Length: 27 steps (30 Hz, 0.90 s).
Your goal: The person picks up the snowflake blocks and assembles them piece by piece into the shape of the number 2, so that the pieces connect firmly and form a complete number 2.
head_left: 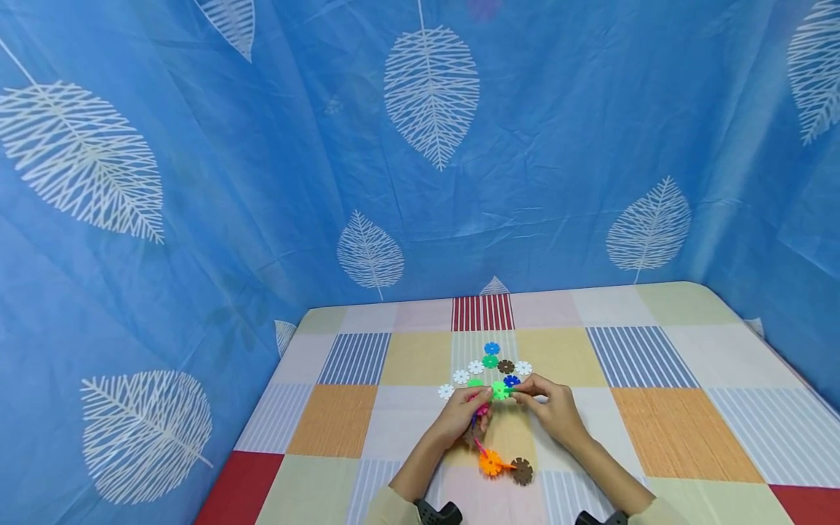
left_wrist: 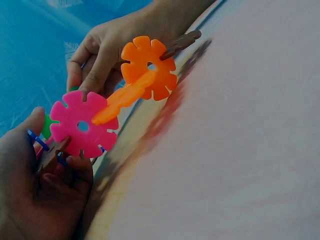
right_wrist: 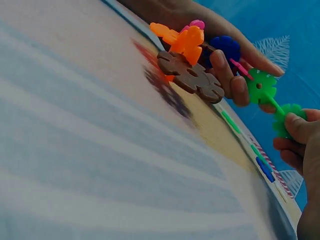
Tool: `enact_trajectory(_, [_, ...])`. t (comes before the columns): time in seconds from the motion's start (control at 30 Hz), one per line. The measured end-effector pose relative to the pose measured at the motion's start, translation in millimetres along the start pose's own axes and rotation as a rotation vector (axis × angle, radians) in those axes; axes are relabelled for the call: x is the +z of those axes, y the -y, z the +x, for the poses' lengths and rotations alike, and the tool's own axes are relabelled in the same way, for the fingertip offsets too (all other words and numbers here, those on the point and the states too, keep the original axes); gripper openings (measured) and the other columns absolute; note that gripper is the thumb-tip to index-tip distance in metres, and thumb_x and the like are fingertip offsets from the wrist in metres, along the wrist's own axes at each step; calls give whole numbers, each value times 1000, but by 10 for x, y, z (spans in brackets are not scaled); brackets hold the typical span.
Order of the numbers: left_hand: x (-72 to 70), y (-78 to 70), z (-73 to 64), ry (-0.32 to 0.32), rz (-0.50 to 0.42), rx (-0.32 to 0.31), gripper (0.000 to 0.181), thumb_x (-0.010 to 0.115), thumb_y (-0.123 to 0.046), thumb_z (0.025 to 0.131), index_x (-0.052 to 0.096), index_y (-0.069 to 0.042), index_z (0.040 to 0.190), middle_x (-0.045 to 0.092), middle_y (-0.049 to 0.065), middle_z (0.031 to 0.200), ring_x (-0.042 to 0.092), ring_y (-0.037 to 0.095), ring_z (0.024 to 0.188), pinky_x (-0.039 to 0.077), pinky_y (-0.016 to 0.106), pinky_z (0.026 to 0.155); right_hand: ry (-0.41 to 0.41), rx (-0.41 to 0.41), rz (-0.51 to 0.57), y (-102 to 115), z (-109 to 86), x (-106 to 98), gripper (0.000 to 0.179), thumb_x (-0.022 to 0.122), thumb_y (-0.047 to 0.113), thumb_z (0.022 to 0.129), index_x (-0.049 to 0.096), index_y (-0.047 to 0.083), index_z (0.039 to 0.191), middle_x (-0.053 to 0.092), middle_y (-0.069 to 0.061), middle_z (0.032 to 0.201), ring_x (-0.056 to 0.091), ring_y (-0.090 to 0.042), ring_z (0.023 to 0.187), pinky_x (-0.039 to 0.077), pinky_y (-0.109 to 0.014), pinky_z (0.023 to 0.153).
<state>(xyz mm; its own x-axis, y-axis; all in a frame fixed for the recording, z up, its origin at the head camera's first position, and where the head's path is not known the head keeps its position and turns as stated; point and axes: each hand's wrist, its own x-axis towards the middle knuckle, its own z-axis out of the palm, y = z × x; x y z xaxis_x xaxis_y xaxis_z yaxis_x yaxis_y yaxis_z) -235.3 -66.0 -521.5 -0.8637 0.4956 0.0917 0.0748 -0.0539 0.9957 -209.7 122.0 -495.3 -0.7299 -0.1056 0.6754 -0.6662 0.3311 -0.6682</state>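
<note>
A chain of slotted plastic snowflake discs hangs from my left hand, whose fingers grip it near its upper end. Down the chain come a blue disc, a pink disc, an orange disc and, at the tail, a brown disc. Another brown disc is partly hidden by the left fingers. A bright green disc stands at the upper end. My right hand pinches a second green disc between thumb and fingers, its edge meeting the first green one.
Beyond the hands, loose discs lie flat on the patchwork cloth: a light blue disc, a green disc, a brown disc, a dark blue disc and several white discs. A blue leaf-patterned curtain surrounds the table.
</note>
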Motion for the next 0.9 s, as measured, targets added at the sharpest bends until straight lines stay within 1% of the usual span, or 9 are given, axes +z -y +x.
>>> enact_trajectory(0.1, [9,9,2,-18,-48,1,43,43,-19,99,47,23,96,52,3,62,47,6,45,41,17,42,-9,-10,24,-27,-5,26,18,69,-16,70,65,-2,82,67,-12,74,65,-24,63,54,-27,63])
enact_trajectory(0.2, [24,13,0,-73,-98,-20,39,45,-18,98,48,21,101,55,4,69,48,5,46,42,17,43,-29,-13,41,-125,-23,87,19,70,-15,71,66,-1,85,67,-12,75,65,-24,65,54,-25,64])
enact_trajectory(0.4, [24,9,-25,-194,-224,-45,26,52,-19,93,54,7,93,62,5,78,49,5,47,42,18,44,-18,-5,18,-353,-37,168,29,74,-3,73,67,3,101,69,-7,91,64,-18,76,53,-27,70])
enact_trajectory(0.5, [4,0,-31,-202,-299,-46,15,52,-20,93,55,-5,91,64,5,83,51,6,48,43,17,45,-53,15,-97,-416,-16,167,36,77,5,71,67,4,105,67,-4,91,59,-16,76,45,-30,73])
enact_trajectory(0.57, [-13,-7,-31,-195,-340,-45,11,52,-21,93,53,-10,92,65,6,86,53,6,48,44,17,46,-77,46,-216,-447,-6,163,36,80,11,69,69,6,103,65,-3,86,53,-16,74,37,-32,68])
enact_trajectory(0.63, [-30,-13,-27,-188,-358,-47,8,52,-21,93,52,-12,92,65,6,88,53,5,49,45,17,48,-68,82,-338,-468,-7,159,34,81,17,68,71,7,99,62,-2,82,49,-16,72,31,-31,65])
enact_trajectory(0.7, [-43,-18,-21,-187,-374,-51,7,50,-19,93,52,-12,92,65,6,88,53,5,49,44,16,48,-29,110,-432,-487,-20,155,33,80,21,69,72,7,97,60,-4,82,48,-17,73,31,-31,64])
enact_trajectory(0.8, [-51,-19,-9,-187,-388,-68,8,49,-18,94,51,-11,89,63,4,84,52,4,48,42,15,47,26,133,-506,-501,-40,149,31,79,23,72,72,5,96,59,-7,86,48,-21,78,33,-33,64])
enact_trajectory(0.9, [-45,-14,6,-187,-408,-95,12,49,-22,94,49,-11,88,62,2,80,52,3,47,42,14,45,42,137,-526,-508,-50,143,30,77,21,74,72,4,98,58,-9,90,49,-24,82,34,-34,66])
